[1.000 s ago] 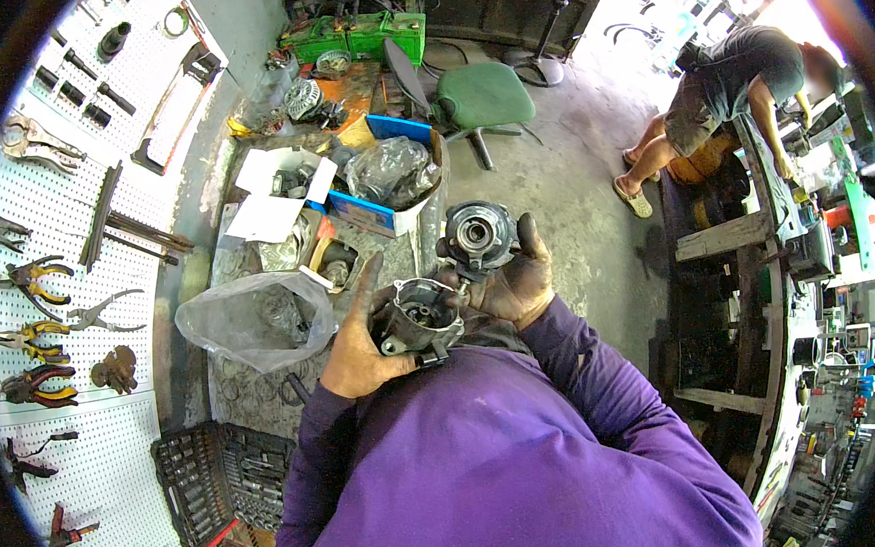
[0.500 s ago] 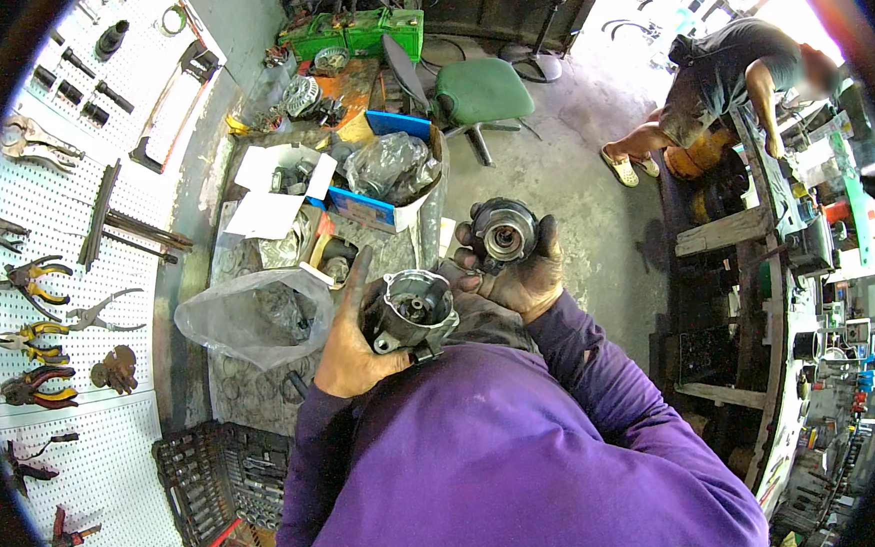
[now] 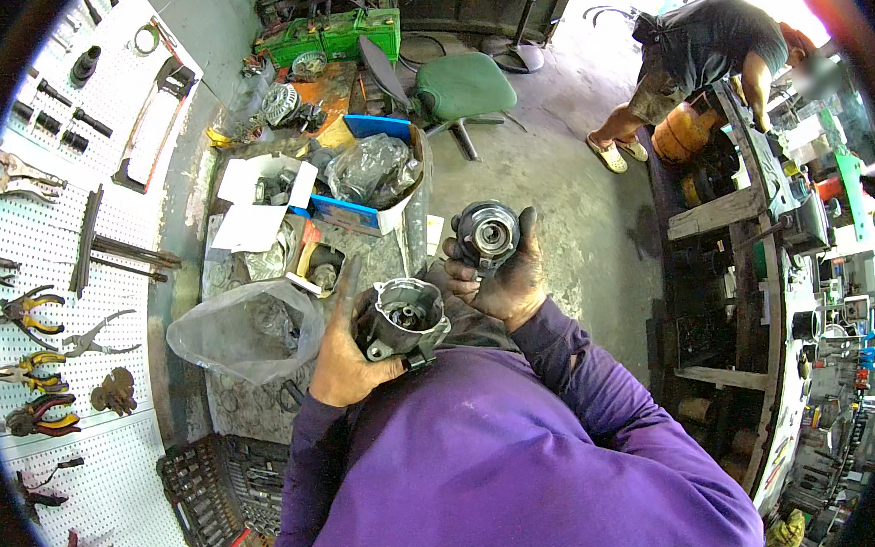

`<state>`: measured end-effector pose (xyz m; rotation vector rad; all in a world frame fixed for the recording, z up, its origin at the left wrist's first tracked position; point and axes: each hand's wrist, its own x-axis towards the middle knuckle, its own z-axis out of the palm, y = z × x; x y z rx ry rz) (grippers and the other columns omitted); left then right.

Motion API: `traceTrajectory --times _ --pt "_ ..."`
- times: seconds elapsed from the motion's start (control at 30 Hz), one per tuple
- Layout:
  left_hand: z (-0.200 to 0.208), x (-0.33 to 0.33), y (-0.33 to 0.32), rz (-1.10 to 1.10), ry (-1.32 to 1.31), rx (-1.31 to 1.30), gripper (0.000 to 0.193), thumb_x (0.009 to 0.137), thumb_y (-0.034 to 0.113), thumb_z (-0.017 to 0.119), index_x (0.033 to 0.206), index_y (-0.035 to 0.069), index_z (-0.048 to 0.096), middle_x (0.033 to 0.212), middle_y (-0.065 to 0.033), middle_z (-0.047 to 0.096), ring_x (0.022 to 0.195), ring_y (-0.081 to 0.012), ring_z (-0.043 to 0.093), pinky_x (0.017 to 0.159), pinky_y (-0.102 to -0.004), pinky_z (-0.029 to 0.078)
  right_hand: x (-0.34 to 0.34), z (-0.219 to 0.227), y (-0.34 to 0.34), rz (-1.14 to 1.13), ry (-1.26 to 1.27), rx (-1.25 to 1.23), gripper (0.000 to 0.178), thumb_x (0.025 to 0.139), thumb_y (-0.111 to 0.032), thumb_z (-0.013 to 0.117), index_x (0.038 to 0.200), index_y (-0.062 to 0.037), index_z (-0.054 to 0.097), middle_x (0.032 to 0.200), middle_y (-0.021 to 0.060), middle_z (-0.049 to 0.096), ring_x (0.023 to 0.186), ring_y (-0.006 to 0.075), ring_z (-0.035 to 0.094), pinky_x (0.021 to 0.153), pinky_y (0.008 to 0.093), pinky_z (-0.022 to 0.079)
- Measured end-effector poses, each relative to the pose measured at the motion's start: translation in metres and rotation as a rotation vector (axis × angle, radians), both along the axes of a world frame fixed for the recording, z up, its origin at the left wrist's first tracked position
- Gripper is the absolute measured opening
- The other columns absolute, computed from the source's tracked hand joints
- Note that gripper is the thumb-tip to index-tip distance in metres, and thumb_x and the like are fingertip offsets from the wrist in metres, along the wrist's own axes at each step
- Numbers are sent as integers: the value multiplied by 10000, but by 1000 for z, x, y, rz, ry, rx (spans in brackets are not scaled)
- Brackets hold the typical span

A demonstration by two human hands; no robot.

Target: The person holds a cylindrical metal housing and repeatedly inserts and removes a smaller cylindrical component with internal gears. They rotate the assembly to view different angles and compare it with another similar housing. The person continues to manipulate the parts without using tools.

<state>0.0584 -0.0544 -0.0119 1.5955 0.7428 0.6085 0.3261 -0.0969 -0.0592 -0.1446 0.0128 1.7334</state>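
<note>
My left hand (image 3: 348, 359) is closed round a grey cast metal housing (image 3: 382, 344), whose open round mouth faces up and shows metal parts inside. In my right hand (image 3: 514, 287) is a dark round metal part (image 3: 473, 233) with a shiny ring and hole at its centre, tilted toward me. Fingers and thumb wrap its lower side and right edge. The two pieces are apart, held in front of my purple shirt, with the round part higher and to the right. A cloudy plastic bag (image 3: 231, 331) lies on the bench left of the housing.
A blue-and-white box (image 3: 359, 216) with bagged parts sits on the bench, near an open socket set (image 3: 195, 489). Tools hang on a white pegboard (image 3: 72, 356). Behind are a green chair (image 3: 466, 86) and green batteries (image 3: 348, 36). A person (image 3: 714, 46) bends over the right-hand workbench (image 3: 774, 283).
The view has shifted slightly, so most surroundings sit a little further left. Both hands keep hold of their pieces, and the round part appears turned slightly.
</note>
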Motion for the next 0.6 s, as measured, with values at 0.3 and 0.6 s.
traceTrajectory --times 0.3,0.6 --pt "-9 8 3 -49 -28 63 1430 654 217 1004 1696 136 29 1425 -265 579 1298 -341 623 1102 -449 513 1 -8 -5 -3 -26 -13 893 843 -820 634 1320 -66 627 1115 220 699 763 273 592 593 340 425" --pt "-12 9 3 -40 -47 76 1416 635 160 971 1698 121 36 1450 -286 549 1342 -366 587 1151 -480 466 4 -11 1 16 -225 -55 696 911 -682 676 1302 -107 646 1095 130 732 804 277 654 542 310 429"
